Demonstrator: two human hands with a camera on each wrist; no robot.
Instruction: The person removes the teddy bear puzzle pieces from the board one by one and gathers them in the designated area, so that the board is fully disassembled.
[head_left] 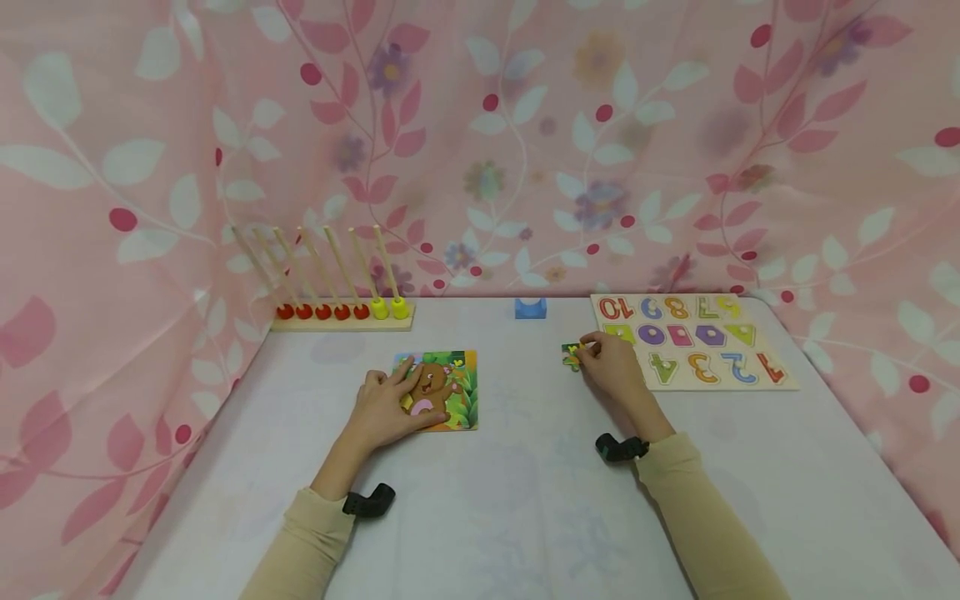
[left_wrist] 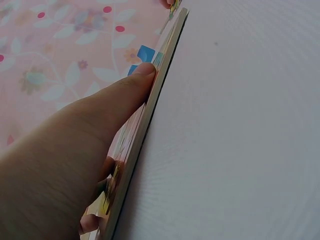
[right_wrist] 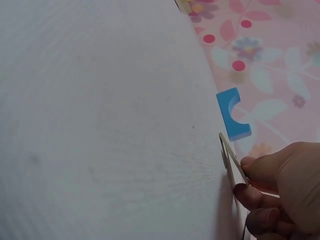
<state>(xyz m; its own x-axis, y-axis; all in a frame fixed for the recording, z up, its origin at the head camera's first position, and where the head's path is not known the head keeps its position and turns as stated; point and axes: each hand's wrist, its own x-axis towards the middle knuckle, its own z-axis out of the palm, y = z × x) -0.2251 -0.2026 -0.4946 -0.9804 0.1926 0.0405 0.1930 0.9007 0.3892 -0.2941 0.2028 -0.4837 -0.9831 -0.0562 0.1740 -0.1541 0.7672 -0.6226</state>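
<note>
A bear puzzle [head_left: 465, 392] is lying flat just left of the centre of the head frame, and the left hand [head_left: 386, 408] is resting on it. Its grip is spreading loosely, thumb and fingers well apart over the picture and closing round nothing; in the left wrist view the thumb's tip is touching the puzzle near its edge.

Right of centre, the right hand [head_left: 613, 367] is holding a small puzzle piece [head_left: 570, 356]. Its grip is closing on the piece, pinching one side between thumb and fingers. In the right wrist view the piece is showing nearly edge-on and tilted, at the lower right.

A blue arch block [head_left: 530, 309] is sitting at the far edge of the table [head_left: 495, 492], upper middle of the head frame. A board of numbers and shapes [head_left: 684, 379] is lying at the right, partly behind the right hand. A bead rack [head_left: 341, 326] is standing at the left, its pegs rising above red and yellow beads. Pink flowered cloth [head_left: 480, 167] is filling the upper part of the frame.
</note>
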